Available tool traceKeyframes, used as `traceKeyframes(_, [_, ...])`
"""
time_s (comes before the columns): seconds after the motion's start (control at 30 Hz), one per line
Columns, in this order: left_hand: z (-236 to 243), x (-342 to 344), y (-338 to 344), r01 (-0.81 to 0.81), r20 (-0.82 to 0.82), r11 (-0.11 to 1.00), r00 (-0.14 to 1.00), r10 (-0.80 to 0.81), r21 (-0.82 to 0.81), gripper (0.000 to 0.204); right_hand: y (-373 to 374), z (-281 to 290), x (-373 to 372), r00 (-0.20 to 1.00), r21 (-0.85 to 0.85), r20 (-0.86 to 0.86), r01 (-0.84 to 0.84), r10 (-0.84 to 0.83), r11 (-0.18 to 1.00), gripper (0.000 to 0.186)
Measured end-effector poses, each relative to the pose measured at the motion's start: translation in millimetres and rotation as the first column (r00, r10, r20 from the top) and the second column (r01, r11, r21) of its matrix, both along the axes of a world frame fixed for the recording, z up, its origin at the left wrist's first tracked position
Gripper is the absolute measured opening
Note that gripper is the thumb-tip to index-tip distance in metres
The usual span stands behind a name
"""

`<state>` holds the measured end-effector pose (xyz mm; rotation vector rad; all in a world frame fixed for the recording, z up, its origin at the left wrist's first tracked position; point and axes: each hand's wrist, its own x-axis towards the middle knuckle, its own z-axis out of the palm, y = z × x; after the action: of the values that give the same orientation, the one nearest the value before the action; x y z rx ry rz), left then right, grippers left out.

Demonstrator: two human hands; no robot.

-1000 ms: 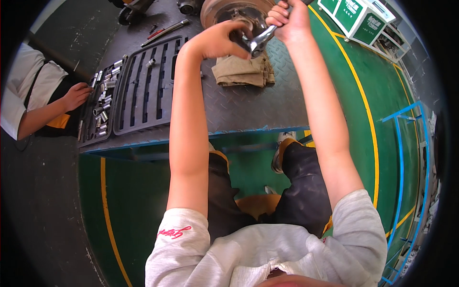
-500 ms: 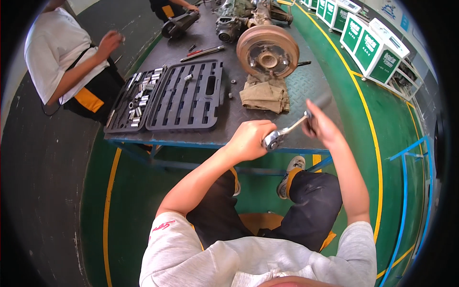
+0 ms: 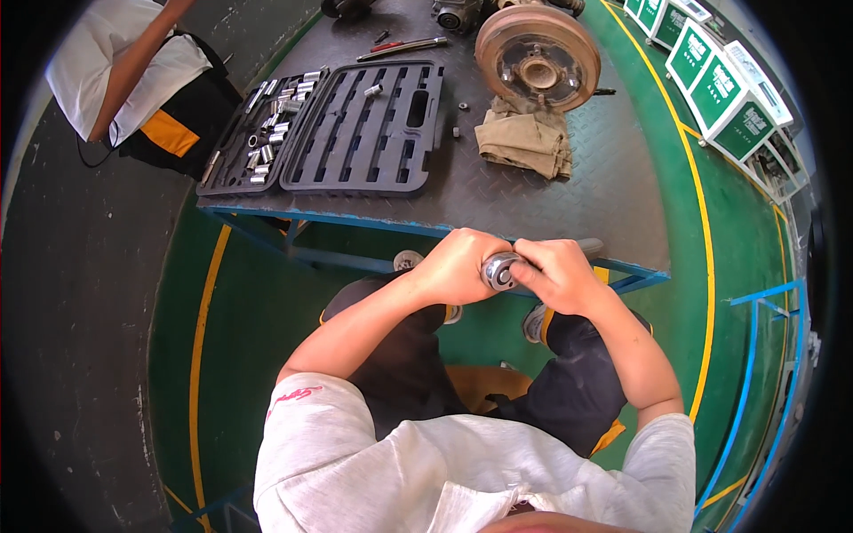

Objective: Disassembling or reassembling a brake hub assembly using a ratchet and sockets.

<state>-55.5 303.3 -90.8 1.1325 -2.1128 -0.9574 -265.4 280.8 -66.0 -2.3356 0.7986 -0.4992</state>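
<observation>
Just in front of the table's near edge, both my hands are closed around a ratchet wrench. Its round chrome head [image 3: 499,271] shows between them. My left hand [image 3: 458,265] grips at the head's left side, and whatever lies inside its fingers is hidden. The fingers of my right hand [image 3: 562,274] curl beside the head, with the thumb pressed against it. Behind that hand a blurred grey end of the handle sticks out. An open black socket case [image 3: 360,188] lies at the left of the table, loose chrome sockets [image 3: 277,124] in its left half.
A rusty brake drum [image 3: 577,53] stands at the back of the metal table [image 3: 498,200], a folded brown cloth [image 3: 524,147] before it. A long chrome tool [image 3: 404,48] lies behind the case. Another person [image 3: 151,98] stands at the left. Blue rails [image 3: 751,382] rise at the right.
My right hand has come left from the handle to the ratchet's head and closed there. The left hand stays at the head. The view has shifted, and the other person's arm has risen.
</observation>
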Motion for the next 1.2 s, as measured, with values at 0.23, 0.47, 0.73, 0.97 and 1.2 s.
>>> traceKeyframes(0.23, [-7,12,5,-0.013,-0.058,0.991,0.998,0.022,0.137,0.019,3,-14,6,0.998,0.089,0.046,0.037,-0.041,0.995,0.040])
traceKeyframes(0.47, [-8,17,10,0.017,0.051,1.000,0.999,-0.016,-0.015,0.021,8,-15,16,0.990,0.219,0.005,0.137,-0.141,0.966,0.034])
traceKeyframes(0.73, [-6,96,-44,-0.688,-0.293,0.710,0.717,0.632,-0.153,0.010,-3,-5,-22,0.919,0.299,0.348,0.078,-0.185,0.951,0.034])
traceKeyframes(0.97, [-11,208,-147,-0.768,0.169,0.377,0.340,0.925,-0.517,0.034,-10,-18,-14,0.947,0.069,0.058,0.313,-0.317,0.947,0.041])
traceKeyframes(1.2, [20,311,-178,-0.567,0.529,0.498,0.125,0.839,-0.656,0.039,-3,-22,-23,0.981,0.054,-0.037,0.191,-0.190,0.980,0.042])
